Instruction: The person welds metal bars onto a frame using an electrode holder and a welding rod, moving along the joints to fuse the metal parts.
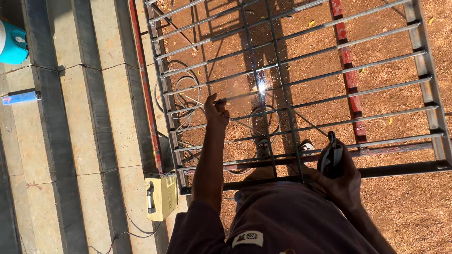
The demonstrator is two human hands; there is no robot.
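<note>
A bright white welding spark (262, 87) burns on the grey steel window grille of parallel bars (376, 84), at the crossing of a horizontal bar and one of the two central uprights. Just left of the spark, the left hand (215, 109) is closed narrowly around a thin welding rod (240, 99) that runs up to the glowing point; the bare forearm stretches down from it toward the person's dark shirt. To the lower right of the spark, the right hand (340, 175) is wrapped around a dark handled tool (332, 157), gripping it just above the grille's near frame bar. Under the grille, below the spark, two shoes (282, 146) stand on reddish-brown dirt ground (405, 202), and coils of grey cable (181, 91) lie to the left of it. A red-painted steel bar (347, 70) lies under the grille to the right. Beside the grille's lower left corner sits a small yellow welding machine (160, 196) on concrete steps (80, 117); far left rest a blue flat object (21, 98) and a teal container (12, 42).
</note>
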